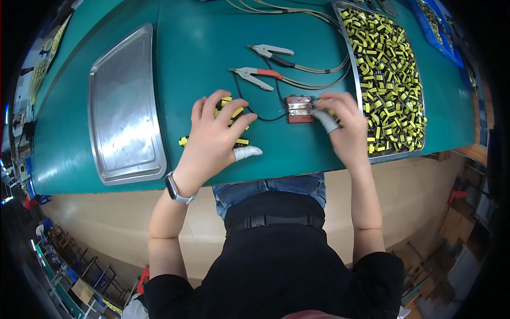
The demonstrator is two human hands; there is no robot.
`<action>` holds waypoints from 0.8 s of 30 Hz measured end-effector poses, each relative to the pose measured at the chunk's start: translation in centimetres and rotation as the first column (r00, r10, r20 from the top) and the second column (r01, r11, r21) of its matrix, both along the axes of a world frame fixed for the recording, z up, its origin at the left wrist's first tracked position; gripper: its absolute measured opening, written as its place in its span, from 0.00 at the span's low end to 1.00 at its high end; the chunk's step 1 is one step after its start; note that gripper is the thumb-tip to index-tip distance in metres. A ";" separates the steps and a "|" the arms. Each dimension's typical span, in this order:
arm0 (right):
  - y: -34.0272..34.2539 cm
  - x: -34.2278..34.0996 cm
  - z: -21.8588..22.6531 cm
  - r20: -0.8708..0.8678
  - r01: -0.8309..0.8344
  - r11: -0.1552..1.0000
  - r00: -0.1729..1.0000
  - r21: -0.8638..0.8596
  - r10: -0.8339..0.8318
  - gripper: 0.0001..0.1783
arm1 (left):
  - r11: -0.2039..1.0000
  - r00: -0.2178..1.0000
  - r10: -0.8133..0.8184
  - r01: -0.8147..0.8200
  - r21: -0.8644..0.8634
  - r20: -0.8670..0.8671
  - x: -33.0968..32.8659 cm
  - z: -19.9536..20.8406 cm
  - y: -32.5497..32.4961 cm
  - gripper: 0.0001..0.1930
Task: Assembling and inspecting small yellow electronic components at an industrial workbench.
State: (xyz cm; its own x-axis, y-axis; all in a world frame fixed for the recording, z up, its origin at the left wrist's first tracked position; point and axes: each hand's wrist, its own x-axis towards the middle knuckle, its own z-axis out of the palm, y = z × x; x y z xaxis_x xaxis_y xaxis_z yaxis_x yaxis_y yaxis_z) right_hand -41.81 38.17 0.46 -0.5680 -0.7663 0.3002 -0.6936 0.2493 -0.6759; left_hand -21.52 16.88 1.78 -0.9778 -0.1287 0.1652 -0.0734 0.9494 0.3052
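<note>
Spread fingers of my left hand rest over a small group of yellow-and-black electronic components, which look like little wound transformers; the hand hides part of them. A white cover wraps its thumb. My right hand, slightly blurred, is at the right side of a small reddish-brown test fixture with shiny metal contacts. Between its white-covered thumb and its fingers a bit of a yellow-and-black component shows, mostly hidden. A black wire runs to the fixture's left side.
At right stands a metal tray heaped with similar components. A bare metal tray lies at left. Beyond the fixture are a red-handled clip and a black-handled clip with cables. A blue bin sits far right on the green table.
</note>
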 end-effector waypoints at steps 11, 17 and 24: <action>3.2 -5.5 2.1 -0.570 0.505 0.863 0.708 -0.005 -0.418 0.19 | 0.989 0.986 -0.148 0.145 0.039 0.079 0.8 -0.2 1.4 0.31; -1.0 4.4 0.7 -0.033 -0.309 0.951 0.951 -0.007 0.308 0.23 | 0.994 0.983 -0.094 0.084 0.067 0.160 2.0 1.1 0.3 0.35; -3.7 8.2 -1.4 -0.004 -0.348 0.937 0.937 -0.028 0.348 0.28 | 0.973 0.994 -0.053 0.029 0.229 0.099 2.2 1.2 0.3 0.38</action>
